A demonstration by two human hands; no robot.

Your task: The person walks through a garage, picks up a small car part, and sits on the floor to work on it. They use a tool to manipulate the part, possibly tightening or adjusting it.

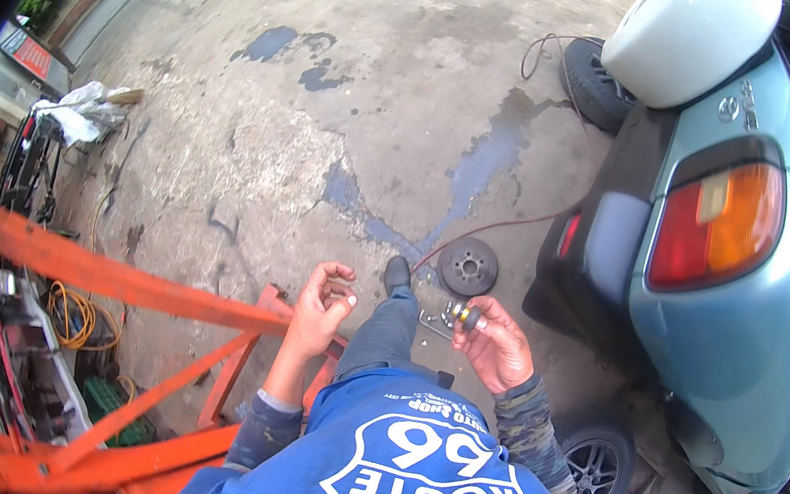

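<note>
My right hand (500, 348) pinches a small, short cylindrical part (469, 317), dark with a yellow band and a shiny metal end, in front of my body. Its exact kind does not show. My left hand (318, 312) is raised at about the same height, fingers loosely bent and apart, with nothing visible in it. On the concrete floor beyond my right hand lies a round, rusty dark brake drum (467, 267) with holes round its centre. A bent metal rod (432, 325) is partly visible on the floor just left of my right hand.
At right stands a light green car (764, 350) with a red and orange tail light (718, 228). A wheel (594, 467) lies near my right arm; a tyre (595, 81) lies farther off. A red hose (494, 226) crosses the floor. An orange steel frame (124, 270) stands at left.
</note>
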